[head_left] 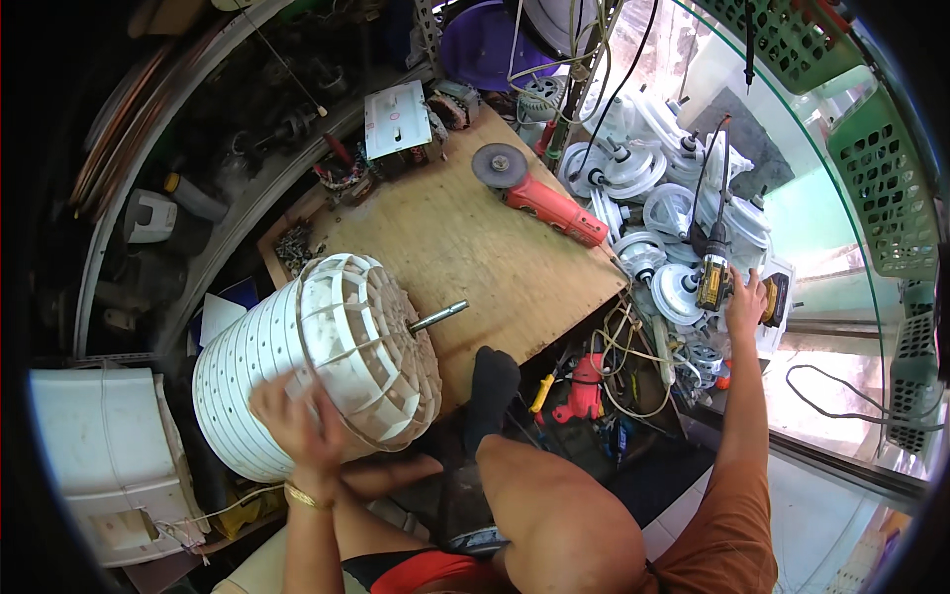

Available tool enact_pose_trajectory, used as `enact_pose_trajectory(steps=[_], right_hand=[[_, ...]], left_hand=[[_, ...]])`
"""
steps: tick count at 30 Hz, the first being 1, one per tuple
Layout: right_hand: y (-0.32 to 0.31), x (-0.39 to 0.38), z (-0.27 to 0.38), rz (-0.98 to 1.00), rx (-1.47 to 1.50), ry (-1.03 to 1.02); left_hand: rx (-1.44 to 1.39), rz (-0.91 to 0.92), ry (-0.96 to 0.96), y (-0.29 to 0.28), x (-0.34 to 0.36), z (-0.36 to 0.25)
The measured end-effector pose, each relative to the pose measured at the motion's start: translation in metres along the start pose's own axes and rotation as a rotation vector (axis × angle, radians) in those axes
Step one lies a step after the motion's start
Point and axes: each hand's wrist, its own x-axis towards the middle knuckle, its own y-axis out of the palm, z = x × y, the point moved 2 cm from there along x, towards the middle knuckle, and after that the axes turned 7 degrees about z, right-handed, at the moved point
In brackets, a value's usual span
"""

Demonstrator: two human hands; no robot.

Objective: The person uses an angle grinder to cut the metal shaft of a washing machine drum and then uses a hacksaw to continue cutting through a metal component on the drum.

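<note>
A white perforated washer drum lies on its side at the near edge of a plywood board, its ribbed base and metal shaft pointing right. My left hand presses flat on the drum's lower rim. My right hand reaches far right and grips the handle of a yellow and black cordless drill, which stands among white pulley parts. A knee and a black-socked foot rest beside the drum.
A red angle grinder lies on the board's far right. White pulleys are piled beyond it. Loose hand tools and cables fill the gap below the board. Green baskets sit on a glass top at right.
</note>
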Motion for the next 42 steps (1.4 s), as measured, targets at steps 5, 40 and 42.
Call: enact_pose_trajectory(steps=[5, 40, 42], right_hand=[[-0.079, -0.103, 0.172, 0.216, 0.976, -0.078], [-0.102, -0.019, 0.316, 0.096, 1.085, -0.363], [-0.085, 0.057, 0.329, -0.111, 0.737, -0.260]], left_hand=[[-0.428, 0.741, -0.230, 0.058, -0.177, -0.079], [-0.435, 0.356, 0.016, 0.009, -0.098, -0.044], [0.037, 0.144, 0.107, -0.025, -0.096, 0.006]])
